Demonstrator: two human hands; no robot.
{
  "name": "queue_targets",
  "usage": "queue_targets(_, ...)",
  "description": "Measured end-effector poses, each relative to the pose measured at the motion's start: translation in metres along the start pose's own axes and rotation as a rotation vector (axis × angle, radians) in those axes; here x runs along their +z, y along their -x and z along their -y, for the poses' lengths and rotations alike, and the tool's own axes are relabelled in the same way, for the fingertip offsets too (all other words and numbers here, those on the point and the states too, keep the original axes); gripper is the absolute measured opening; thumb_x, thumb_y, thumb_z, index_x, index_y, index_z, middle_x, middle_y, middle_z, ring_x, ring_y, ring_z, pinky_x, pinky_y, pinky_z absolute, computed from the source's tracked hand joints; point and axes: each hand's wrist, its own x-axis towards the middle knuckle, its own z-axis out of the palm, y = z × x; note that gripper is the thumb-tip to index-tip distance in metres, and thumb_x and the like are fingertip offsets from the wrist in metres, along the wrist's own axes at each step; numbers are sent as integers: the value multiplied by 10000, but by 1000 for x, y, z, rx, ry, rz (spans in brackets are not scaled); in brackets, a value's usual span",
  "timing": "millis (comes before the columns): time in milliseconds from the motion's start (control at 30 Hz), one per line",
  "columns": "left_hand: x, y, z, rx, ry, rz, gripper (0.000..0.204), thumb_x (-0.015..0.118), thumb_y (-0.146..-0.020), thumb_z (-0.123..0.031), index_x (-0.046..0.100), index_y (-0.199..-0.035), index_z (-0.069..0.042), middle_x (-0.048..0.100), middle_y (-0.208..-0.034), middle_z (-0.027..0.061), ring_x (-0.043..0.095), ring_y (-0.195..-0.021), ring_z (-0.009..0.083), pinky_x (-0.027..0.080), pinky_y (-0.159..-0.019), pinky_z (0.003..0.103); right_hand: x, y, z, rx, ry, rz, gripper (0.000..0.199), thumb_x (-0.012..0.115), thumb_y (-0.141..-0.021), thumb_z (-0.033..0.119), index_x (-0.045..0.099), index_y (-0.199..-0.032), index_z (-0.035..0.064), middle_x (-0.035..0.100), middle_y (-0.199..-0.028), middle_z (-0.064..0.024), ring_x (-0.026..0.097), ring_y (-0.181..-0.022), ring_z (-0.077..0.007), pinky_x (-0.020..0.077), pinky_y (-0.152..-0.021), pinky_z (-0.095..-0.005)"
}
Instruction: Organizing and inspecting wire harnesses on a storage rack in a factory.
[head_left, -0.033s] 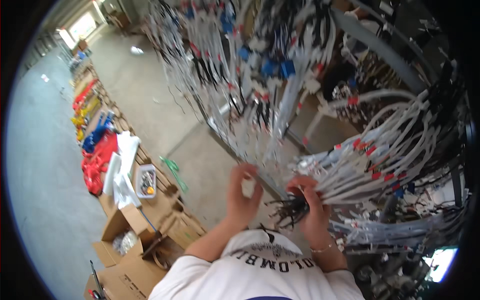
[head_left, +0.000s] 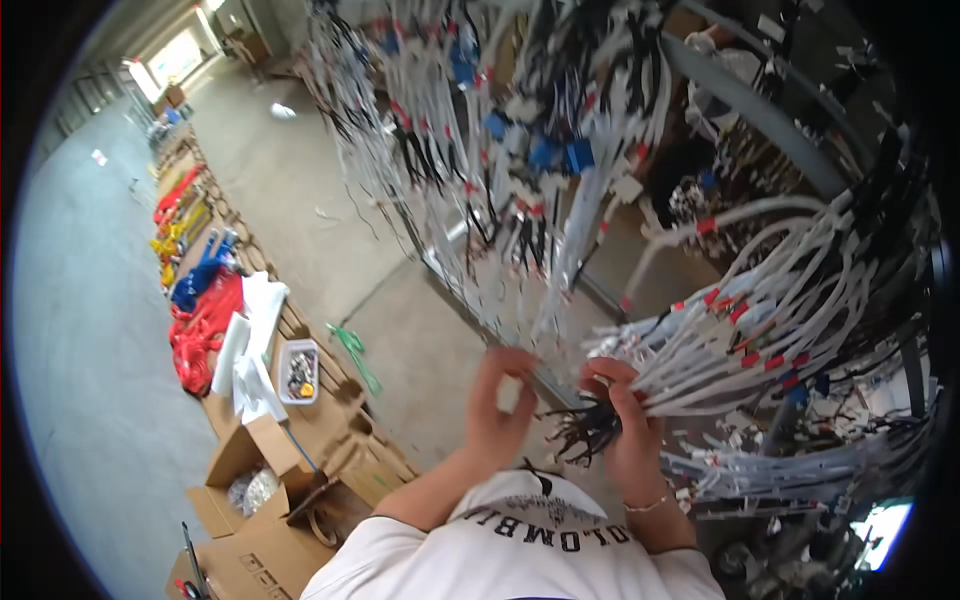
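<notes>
My right hand (head_left: 632, 430) is closed around a bundle of white-sleeved cables (head_left: 690, 385). Loose black wire ends (head_left: 585, 430) fan out from its grip toward the left. Just left of these ends is my left hand (head_left: 495, 410), slightly blurred. Its thumb and forefinger curve into a loop with a gap between the tips, and nothing shows in it. The cables rise to the right in a thick arc marked with red tags (head_left: 738, 312). The right palm hides part of the bundle.
More hanging cable harnesses (head_left: 540, 200) fill a grey metal frame (head_left: 750, 110) ahead. Along the left runs a cardboard-covered row with red bundles (head_left: 205, 330), white sheets (head_left: 262, 310) and a plastic tub of small parts (head_left: 299, 370). An open carton (head_left: 240, 470) stands nearer. Green strapping (head_left: 352, 350) lies on the floor.
My left hand has shifted slightly right and nearer, toward the wire ends. My right hand keeps its grip on the cables. The whole view has shifted a little.
</notes>
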Motion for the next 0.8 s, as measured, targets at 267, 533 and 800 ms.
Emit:
queue_targets(267, 26, -3, -49, -3, 256, 403, 302, 665, -807, -21, 610, -1104, -9, 588, -1105, 90, 569, -937, 171, 469, -753, 265, -3, 15, 17, 90, -69, 99, 421, 564, -935, 235, 508, -1265, -19, 582, -1160, -89, 564, -951, -137, 453, -855, -274)
queue_targets(533, 19, -15, -32, 105, 239, 329, 206, 722, -761, -15, 671, -961, -14, 633, -914, 86, 601, -808, 178, 453, -778, 291, -5, 22, 12, -32, 7, -59, 314, 567, -919, 209, 572, -1139, -16, 607, -1102, -108, 580, -946, -161, 464, -834, -298)
queue_targets(800, -13, -56, -42, 94, -91, 289, 121, 722, -748, -33, 684, -862, -18, 633, -724, 68, 616, -621, 184, 483, -588, 292, -9, 7, 17, 351, -157, 211, 153, 604, -863, 77, 608, -979, -23, 609, -718, -95, 526, -559, -116, 424, -555, -238)
